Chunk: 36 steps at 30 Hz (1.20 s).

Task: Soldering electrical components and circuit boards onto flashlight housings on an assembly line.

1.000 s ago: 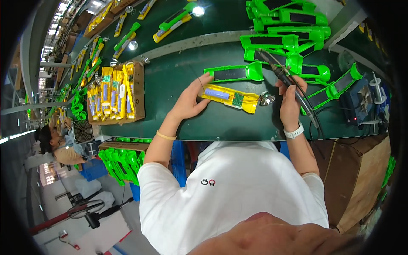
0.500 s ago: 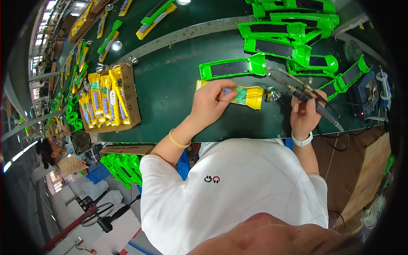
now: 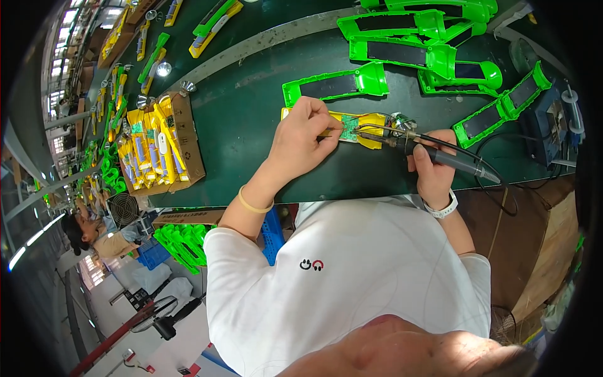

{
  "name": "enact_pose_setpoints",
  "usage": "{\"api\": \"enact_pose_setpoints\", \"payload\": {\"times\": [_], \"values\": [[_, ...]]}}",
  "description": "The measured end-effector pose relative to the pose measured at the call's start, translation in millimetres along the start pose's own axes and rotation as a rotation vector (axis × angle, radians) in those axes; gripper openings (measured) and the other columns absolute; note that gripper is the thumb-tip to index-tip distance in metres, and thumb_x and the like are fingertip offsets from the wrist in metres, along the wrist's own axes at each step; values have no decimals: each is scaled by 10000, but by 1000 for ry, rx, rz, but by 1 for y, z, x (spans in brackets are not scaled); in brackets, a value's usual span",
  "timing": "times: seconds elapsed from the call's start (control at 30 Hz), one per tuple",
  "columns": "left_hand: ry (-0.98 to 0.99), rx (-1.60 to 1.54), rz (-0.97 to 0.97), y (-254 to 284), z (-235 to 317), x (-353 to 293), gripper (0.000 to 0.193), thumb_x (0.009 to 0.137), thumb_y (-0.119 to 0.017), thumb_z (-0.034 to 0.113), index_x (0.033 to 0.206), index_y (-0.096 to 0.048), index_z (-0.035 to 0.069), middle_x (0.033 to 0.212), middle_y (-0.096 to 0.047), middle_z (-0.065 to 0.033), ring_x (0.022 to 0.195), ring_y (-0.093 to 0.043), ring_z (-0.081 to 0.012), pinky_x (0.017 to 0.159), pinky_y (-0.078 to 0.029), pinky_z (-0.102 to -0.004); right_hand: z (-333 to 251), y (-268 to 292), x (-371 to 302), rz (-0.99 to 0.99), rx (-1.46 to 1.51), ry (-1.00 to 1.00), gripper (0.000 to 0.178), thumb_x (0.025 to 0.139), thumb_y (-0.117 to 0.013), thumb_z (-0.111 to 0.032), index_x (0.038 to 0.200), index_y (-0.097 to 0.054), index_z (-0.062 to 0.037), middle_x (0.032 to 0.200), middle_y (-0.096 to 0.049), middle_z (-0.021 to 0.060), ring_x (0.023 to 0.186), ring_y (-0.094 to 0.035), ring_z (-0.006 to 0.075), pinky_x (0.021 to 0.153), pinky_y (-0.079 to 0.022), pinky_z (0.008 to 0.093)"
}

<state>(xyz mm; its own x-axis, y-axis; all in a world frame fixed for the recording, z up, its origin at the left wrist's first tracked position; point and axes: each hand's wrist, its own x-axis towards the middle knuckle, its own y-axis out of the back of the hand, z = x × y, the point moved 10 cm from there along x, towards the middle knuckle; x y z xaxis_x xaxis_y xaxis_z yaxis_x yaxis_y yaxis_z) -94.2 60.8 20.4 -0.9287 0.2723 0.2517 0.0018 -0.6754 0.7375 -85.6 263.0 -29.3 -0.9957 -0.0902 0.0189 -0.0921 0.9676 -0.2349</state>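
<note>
A yellow flashlight housing (image 3: 375, 120) lies on the green bench, with a green circuit board (image 3: 349, 127) in it. Over its left part, my left hand (image 3: 303, 135) is closed in a pinch at the board's edge; what the fingertips hold is too small to make out. My right hand (image 3: 434, 171) grips a soldering iron (image 3: 453, 162) with a thin metal feed tube along it. The iron's tip reaches the board from the right, close to my left fingertips. A shiny lamp reflector (image 3: 402, 121) sits at the housing's right end, partly behind the iron.
One green casing (image 3: 372, 80) with a dark panel lies just beyond the housing; more casings (image 3: 402, 55) are piled behind. A cardboard box (image 3: 188, 141) of yellow housings stands left. A blue soldering station (image 3: 545, 135) is at right, with a cable (image 3: 516, 202) looping near the edge.
My right hand has brought the soldering iron left and turned its tip onto the circuit board. My left hand has shifted slightly but stays pinched over the housing. The whole view has shifted a little.
</note>
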Motion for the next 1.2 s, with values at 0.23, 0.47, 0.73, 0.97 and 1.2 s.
{"api": "enact_pose_setpoints", "payload": {"times": [0.23, 0.47, 0.73, 0.97, 1.2], "values": [[0, 11, -24, 0, 0, -2, 116, 646, -674, 41, 740, -610, 66, 847, -493, -74, 724, -540, -207, 602, -466, -310, 9, -7, 2, -66, -11, -38, 238, 834, -588, -41, 953, -381, -37, 722, -504, 23, 560, -450, 37, 484, -366, 174], [19, 27, 15, 1, 1, -3, 116, 650, -671, 38, 738, -598, 55, 851, -491, -77, 727, -540, -213, 601, -466, -310, 0, -9, 2, -55, 21, -17, 236, 839, -587, -55, 952, -382, -32, 727, -505, 35, 563, -462, 56, 494, -393, 192], [-1, 31, -25, 2, 5, -3, 97, 665, -655, 35, 738, -592, 45, 852, -491, -81, 743, -537, -223, 618, -468, -319, 3, -9, 2, -32, -25, -41, 228, 839, -582, -53, 957, -388, -37, 734, -497, 41, 567, -479, 78, 493, -409, 208], [-12, 34, -18, 4, 6, -1, 117, 663, -674, 42, 755, -603, 54, 838, -503, -72, 744, -535, -219, 614, -470, -311, -4, 12, -1, 77, 114, 75, 259, 841, -593, -179, 955, -403, -44, 738, -472, 49, 510, -462, 109, 460, -393, 225], [-24, 108, -74, -1, 9, 2, 147, 655, -676, 61, 780, -599, 60, 857, -508, -80, 764, -544, -238, 637, -469, -330, -12, 15, -6, 128, 169, 117, 296, 832, -607, -177, 983, -387, -48, 765, -477, 64, 515, -469, 119, 461, -401, 224]]}}
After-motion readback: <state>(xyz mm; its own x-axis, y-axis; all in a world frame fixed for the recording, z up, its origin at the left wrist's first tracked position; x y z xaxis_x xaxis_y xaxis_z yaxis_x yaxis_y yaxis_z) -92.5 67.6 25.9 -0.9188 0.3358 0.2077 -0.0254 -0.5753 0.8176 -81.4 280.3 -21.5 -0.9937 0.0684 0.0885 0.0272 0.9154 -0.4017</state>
